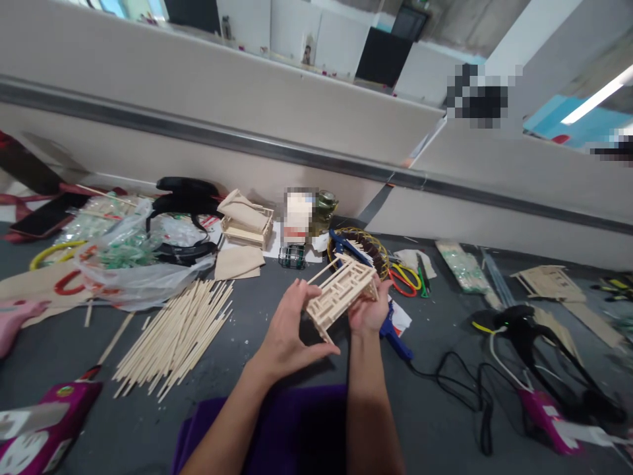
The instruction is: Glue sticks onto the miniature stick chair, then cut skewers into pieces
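Between my hands, above the dark tabletop, is a small wooden stick frame (342,293), tilted, with slats and short crosspieces in a lattice. My left hand (287,330) holds its left end, fingers along the far side and thumb stretched out below the near corner. My right hand (370,310) supports the right end from underneath, its fingers partly hidden by the frame. Just behind the frame is a round woven basket (380,254) with thin sticks and a blue tool in it. A blue glue gun (395,336) lies beside my right wrist.
Loose wooden sticks (173,340) lie in a pile on the left, near a plastic bag (133,264). Another wooden frame with cloth (247,224) stands behind. Scissors (408,280), a black cable (465,376) and a black headset (548,356) are on the right. A low partition (247,138) bounds the table's back.
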Available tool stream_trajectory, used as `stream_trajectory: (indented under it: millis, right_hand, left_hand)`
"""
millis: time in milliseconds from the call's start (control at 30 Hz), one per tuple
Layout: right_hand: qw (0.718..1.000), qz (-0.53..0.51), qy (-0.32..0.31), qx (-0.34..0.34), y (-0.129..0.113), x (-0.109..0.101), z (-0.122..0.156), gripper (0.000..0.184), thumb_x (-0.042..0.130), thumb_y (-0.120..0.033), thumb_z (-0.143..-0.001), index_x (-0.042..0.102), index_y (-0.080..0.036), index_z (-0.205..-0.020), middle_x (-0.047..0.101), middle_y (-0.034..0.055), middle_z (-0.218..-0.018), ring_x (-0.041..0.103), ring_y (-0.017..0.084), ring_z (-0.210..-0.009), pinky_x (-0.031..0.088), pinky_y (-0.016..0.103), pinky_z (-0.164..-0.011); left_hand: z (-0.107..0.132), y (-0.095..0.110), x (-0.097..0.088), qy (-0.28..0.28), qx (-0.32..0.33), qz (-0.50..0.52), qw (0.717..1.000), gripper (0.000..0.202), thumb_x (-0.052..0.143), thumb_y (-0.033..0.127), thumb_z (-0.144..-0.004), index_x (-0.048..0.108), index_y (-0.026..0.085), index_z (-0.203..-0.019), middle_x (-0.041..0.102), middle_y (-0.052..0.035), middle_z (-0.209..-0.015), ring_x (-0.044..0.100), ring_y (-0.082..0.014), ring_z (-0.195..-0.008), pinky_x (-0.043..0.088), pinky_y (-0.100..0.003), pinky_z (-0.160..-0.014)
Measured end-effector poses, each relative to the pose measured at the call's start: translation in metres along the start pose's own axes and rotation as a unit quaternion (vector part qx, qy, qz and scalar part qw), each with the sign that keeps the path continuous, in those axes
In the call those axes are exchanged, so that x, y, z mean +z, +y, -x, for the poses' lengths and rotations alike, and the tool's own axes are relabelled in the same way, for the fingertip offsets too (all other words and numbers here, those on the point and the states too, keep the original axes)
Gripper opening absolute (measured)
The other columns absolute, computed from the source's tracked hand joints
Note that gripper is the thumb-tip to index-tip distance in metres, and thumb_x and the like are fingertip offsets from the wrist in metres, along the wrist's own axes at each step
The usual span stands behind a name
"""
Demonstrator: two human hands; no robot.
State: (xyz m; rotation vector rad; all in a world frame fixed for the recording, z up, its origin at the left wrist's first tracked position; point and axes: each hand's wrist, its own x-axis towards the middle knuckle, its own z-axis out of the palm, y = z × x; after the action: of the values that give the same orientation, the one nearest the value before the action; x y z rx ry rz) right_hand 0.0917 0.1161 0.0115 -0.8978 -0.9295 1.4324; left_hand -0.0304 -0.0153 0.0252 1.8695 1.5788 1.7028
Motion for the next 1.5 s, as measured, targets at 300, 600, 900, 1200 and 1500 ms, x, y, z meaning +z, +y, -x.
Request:
stream_trajectory:
  millis: [300, 600, 900, 1200, 1500]
  right_hand:
    - [0.992, 0.115, -0.036, -0.032, -0.004, 0.005, 0.005, 0.063, 0.042, -0.070, -0.085, 0.065, -0.016, -0.109, 0.071, 0.0127, -0.107, 0.067, 0.024, -0.102, 0.050, 0.037, -0.089]
    - [0.992, 0.103, -0.057, -0.052, -0.007, 0.005, 0.008, 0.056, 0.043, -0.063, -0.090, 0.065, -0.017, -0.112, 0.073, 0.0114, -0.104, 0.068, 0.024, -0.099, 0.050, 0.041, -0.093]
    - [0.988, 0.137, -0.048, -0.062, 0.009, 0.001, -0.002, 0.056, 0.044, -0.064, -0.088, 0.063, -0.015, -0.109, 0.072, 0.0135, -0.107, 0.067, 0.024, -0.102, 0.050, 0.042, -0.093]
    - [0.968, 0.231, -0.081, -0.060, 0.026, -0.003, -0.004, 0.056, 0.034, -0.062, -0.093, 0.060, -0.018, -0.116, 0.071, 0.0118, -0.109, 0.067, 0.023, -0.101, 0.050, 0.038, -0.089]
    - [0.966, 0.234, -0.095, -0.052, 0.028, -0.005, -0.005, 0.056, 0.035, -0.063, -0.092, 0.060, -0.019, -0.115, 0.072, 0.0115, -0.107, 0.067, 0.023, -0.098, 0.050, 0.038, -0.089]
  left_hand:
    - [-0.002, -0.033, 0.004, 0.144, -0.316, 0.324, 0.880, 0.128, 0.088, 0.049, -0.051, 0.012, 0.024, -0.151, 0.056, -0.0168, -0.131, 0.057, -0.0293, -0.119, 0.046, -0.038, -0.098]
    - [-0.003, -0.038, 0.001, 0.171, -0.366, 0.373, 0.835, 0.124, 0.089, 0.051, -0.047, 0.023, 0.024, -0.148, 0.059, -0.0165, -0.130, 0.058, -0.0298, -0.118, 0.048, -0.035, -0.094]
    - [0.000, -0.047, 0.004, 0.128, -0.452, 0.412, 0.781, 0.113, 0.090, 0.046, -0.048, 0.033, 0.025, -0.144, 0.061, -0.0127, -0.128, 0.059, -0.0259, -0.116, 0.049, -0.030, -0.088]
    - [0.001, -0.054, 0.007, 0.065, -0.552, 0.453, 0.697, 0.054, 0.053, 0.060, -0.086, 0.068, 0.014, -0.110, 0.074, -0.0101, -0.098, 0.069, -0.0208, -0.085, 0.048, -0.025, -0.065]
    - [-0.006, -0.047, 0.005, 0.065, -0.597, 0.472, 0.646, 0.041, 0.041, 0.037, -0.097, 0.070, 0.010, -0.092, 0.074, -0.0085, -0.078, 0.066, -0.0143, -0.060, 0.050, -0.023, -0.055]
